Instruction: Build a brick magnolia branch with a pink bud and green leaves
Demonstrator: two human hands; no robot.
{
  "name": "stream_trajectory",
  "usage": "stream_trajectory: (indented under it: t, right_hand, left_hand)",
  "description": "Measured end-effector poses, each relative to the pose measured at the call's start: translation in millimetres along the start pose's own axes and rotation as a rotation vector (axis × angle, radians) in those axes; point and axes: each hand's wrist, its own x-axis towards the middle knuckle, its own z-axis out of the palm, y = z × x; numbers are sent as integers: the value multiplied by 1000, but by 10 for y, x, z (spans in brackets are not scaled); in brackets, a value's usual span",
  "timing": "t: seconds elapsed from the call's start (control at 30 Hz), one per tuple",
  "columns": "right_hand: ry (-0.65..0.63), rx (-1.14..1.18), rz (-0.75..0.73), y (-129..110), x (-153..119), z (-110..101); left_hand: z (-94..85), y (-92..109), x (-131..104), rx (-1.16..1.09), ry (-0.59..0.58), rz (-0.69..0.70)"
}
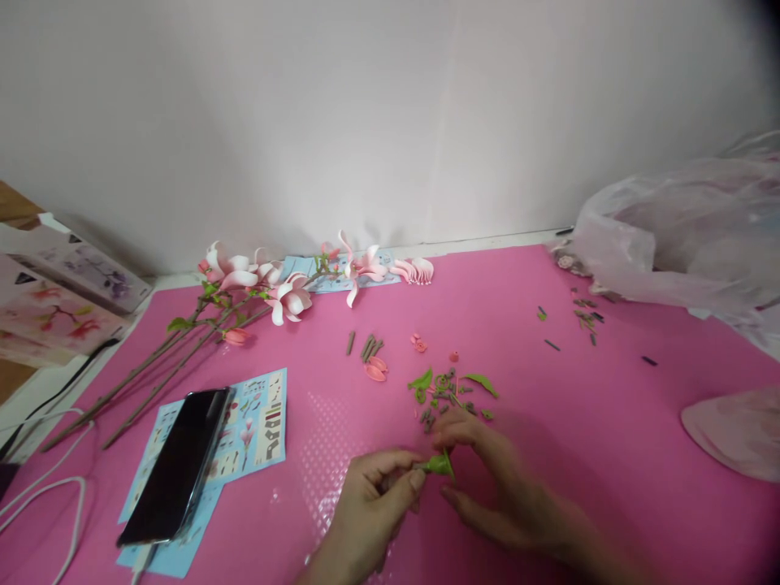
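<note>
A small green cup-shaped piece (pixel 439 464) on a short stem is pinched between the thumb and fingers of my left hand (pixel 381 496). To its right, my right hand (pixel 493 479) has its thumb and fingers apart around the wide rim of that piece; whether they touch it is hard to tell. Just beyond my hands lies a loose pile of small green and brown parts (pixel 448 390) with a few leaves. Pink petal pieces (pixel 376 370) and short brown sticks (pixel 369 348) lie farther left.
Pink-and-white flower branches (pixel 225 309) lie at the back left, near a row of petals (pixel 415 270). A phone (pixel 176 467) rests on instruction sheets (pixel 268 422) at the left. At the right are a plastic bag (pixel 682 236), small dark bits (pixel 586 317) and a pale pink object (pixel 737 431).
</note>
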Motion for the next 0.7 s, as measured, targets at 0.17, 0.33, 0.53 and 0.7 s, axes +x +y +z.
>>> stream_trajectory:
  t: [0.17, 0.33, 0.53, 0.7]
  right_hand:
    - [33, 4, -50, 78, -8, 34]
    - [80, 20, -79, 132, -18, 58]
    - [86, 4, -68, 115, -23, 17]
    - [174, -197, -12, -16, -34, -140]
  left_hand:
    - [-26, -37, 2, -18, -26, 3]
    - [-71, -53, 21, -31, -95, 30]
    - [-44, -24, 59, -369, -172, -29]
    - [-105, 15, 111, -518, -194, -22]
